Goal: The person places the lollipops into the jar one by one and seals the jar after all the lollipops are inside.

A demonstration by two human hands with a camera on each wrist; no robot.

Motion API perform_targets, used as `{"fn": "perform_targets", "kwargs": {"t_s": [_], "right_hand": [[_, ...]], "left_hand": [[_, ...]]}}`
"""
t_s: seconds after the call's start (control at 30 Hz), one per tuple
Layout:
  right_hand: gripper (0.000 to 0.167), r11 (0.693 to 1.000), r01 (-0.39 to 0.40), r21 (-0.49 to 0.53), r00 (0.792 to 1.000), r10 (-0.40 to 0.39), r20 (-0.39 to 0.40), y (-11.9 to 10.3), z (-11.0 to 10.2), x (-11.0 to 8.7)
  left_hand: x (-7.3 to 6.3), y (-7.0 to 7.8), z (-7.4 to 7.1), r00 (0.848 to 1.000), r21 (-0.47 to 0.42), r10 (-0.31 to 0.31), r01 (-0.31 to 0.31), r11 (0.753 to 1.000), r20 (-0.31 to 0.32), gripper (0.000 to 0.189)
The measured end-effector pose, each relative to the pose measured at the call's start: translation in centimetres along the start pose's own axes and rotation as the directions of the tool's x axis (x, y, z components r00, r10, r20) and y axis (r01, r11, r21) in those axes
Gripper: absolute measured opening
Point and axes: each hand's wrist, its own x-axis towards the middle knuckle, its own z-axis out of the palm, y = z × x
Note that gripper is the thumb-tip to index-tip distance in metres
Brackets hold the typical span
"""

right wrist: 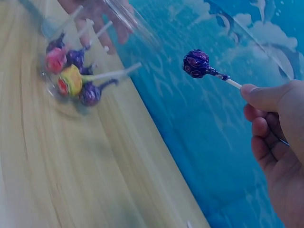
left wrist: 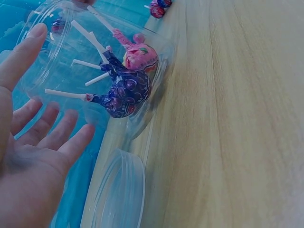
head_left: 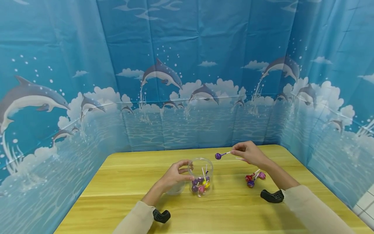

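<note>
My left hand (head_left: 175, 175) holds a clear plastic jar (head_left: 200, 160) from its left side, thumb in front and fingers behind, near the rim. The jar stands upright; inside lie several lollipops (left wrist: 128, 90) in purple, pink and yellow wrappers, sticks pointing mostly up. To the right, my right hand (head_left: 249, 152) pinches the white stick of a purple-wrapped lollipop (right wrist: 195, 63) between thumb and fingertips. Its candy end points left toward the jar, raised above the table. A pale pinkish stick (head_left: 241, 159) shows just under the right hand, its other end hidden.
A clear round lid (left wrist: 121, 190) lies on the wooden table (head_left: 122, 182) left of the jar. Right of the jar is a small group of lollipops (head_left: 250, 183), red, purple and pink, below my right wrist. A blue dolphin-print curtain (head_left: 187, 123) encloses the table's back and sides.
</note>
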Motion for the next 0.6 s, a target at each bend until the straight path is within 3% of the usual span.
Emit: {"fn": "perform_targets", "kwargs": {"t_s": [0.17,0.6], "right_hand": [[0.016,0.997,0.059,-0.042,0.998,-0.059,0.014,-1.1,1.0,0.6],[0.013,0.992,0.128,-0.003,0.989,-0.127,0.080,-3.4,3.5,2.2]], "left_hand": [[0.0,-0.1,0.0,1.000,0.007,0.007,-0.007,1.000,-0.001,0.068],[0.0,-0.2,0.0,1.000,0.011,0.004,-0.004,1.000,-0.008,0.070]]}}
